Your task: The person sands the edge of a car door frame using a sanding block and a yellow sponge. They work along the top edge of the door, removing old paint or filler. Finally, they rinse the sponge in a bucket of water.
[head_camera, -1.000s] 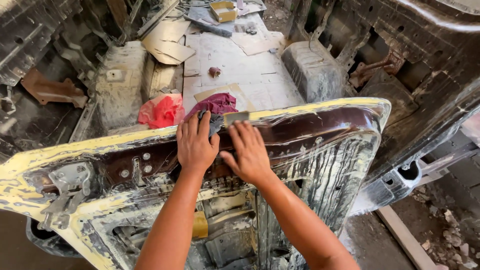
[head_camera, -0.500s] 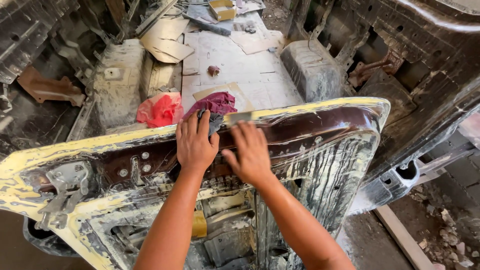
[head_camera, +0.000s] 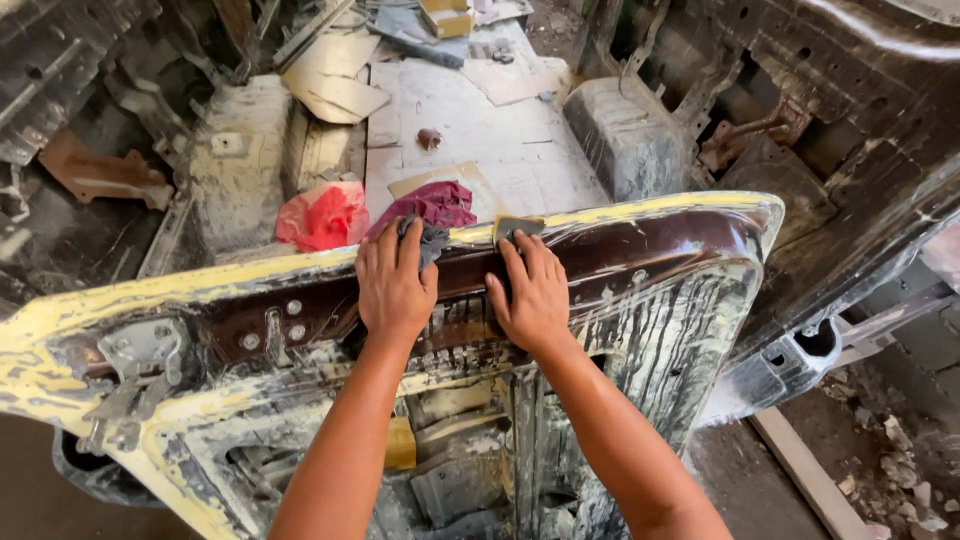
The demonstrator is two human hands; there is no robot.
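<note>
Your left hand [head_camera: 392,283] lies flat, fingers spread, pinning a dark grey rag [head_camera: 428,240] against the top edge of the stripped car door panel [head_camera: 640,290], while your right hand [head_camera: 532,295] presses a small grey sanding pad [head_camera: 518,228] onto that same maroon band, fingers extended over it rather than curled around it. The panel leans tilted across the gutted car body [head_camera: 480,130], so brace it with the left palm to stop it rocking. Judging from the streaky filler below, short overlapping strokes along the edge should suit best; mind the sharp yellow rim [head_camera: 620,208] just above your fingertips.
</note>
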